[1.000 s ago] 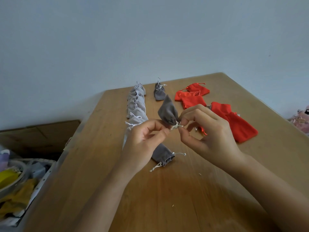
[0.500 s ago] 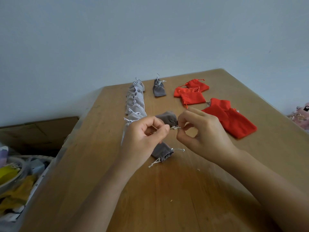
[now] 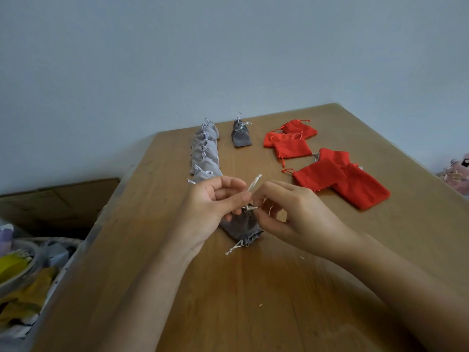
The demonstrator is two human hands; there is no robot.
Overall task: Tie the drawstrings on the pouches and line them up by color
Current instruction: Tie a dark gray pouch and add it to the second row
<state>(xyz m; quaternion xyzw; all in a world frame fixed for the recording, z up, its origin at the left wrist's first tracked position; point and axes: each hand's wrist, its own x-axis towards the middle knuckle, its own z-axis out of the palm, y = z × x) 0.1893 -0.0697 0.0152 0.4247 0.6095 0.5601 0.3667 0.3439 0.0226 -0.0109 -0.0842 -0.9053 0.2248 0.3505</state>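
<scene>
Got the dark grey pouch (image 3: pixel 241 224) mid-desk (image 3: pixel 253 301), my left hand (image 3: pixel 210 207) and right hand (image 3: pixel 286 212) both pinching its drawstring (image 3: pixel 254 184) to snug the knot, so it can join its tied twin (image 3: pixel 241 135) by the far edge.

Grey pouches (image 3: pixel 205 163) and red pouches (image 3: pixel 355 184); drawstring (image 3: pixel 255 182) perhaps white.

brown wooden table (image 3: pixel 253 313) against pale blue-grey wall (image 3: pixel 228 47). brown cardboard box (image 3: pixel 58 199) left of table. near left: yellow cloth (image 3: pixel 12 269) among blurred clutter. pink object (image 3: pixel 459 174) at right edge.
</scene>
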